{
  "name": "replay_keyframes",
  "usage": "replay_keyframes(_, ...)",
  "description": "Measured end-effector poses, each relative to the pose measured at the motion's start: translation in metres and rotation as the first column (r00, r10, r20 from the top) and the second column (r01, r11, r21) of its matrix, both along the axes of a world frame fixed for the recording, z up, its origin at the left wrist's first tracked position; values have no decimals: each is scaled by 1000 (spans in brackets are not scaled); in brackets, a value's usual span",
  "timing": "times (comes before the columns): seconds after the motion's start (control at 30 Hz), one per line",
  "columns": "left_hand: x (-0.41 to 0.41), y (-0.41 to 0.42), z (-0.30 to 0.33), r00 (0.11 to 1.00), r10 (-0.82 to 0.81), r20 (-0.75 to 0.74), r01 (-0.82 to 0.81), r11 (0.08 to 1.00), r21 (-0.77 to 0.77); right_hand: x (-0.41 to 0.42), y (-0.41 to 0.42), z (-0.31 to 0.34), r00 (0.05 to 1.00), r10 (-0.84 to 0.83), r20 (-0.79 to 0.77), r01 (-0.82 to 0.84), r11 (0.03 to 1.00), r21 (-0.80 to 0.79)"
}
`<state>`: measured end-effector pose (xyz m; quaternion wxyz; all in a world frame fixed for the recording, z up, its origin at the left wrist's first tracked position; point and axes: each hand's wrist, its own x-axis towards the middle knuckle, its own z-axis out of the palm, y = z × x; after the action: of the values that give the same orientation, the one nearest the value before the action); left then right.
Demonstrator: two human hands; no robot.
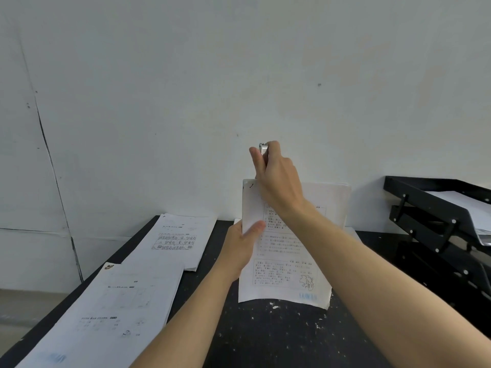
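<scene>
Near the far edge of the desk (265, 341), the left hand (241, 248) pinches the upright paper stack (287, 274) while the right hand (276, 176) curls its fingers round a small stapler (263, 148) just above the stack's top left corner, so stapling seems in hand and probably calls next for seating the corner squarely and squeezing.

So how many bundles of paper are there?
4: near bundle and far bundle flat on the table at left, held bundle upright at centre, tray paper at right. More may be hidden.
</scene>
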<state>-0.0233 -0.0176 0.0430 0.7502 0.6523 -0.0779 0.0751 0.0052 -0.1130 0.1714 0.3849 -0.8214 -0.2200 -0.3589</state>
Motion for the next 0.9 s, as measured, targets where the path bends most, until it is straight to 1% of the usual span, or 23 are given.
replay_keyframes(0.27,3,0,-1,1000,-5,-3,4,1000,-18,4,2,-8,1000,11,13,-13,992,125)
replay_keyframes(0.47,5,0,-2,1000,-3,4,3,1000,-20,3,1,-7,996,79,-45,-69,977,201)
replay_keyframes(0.63,6,1,-2,1000,-3,10,3,1000,0,2,4,-6,995,82,-54,-70,980,185)
replay_keyframes(0.77,6,1,-3,1000,5,13,-5,1000,11,2,4,-9,998,65,-24,-60,985,161)
replay_keyframes(0.9,8,0,-5,1000,13,13,-13,1000,11,1,3,-10,995,85,-45,-75,979,189)
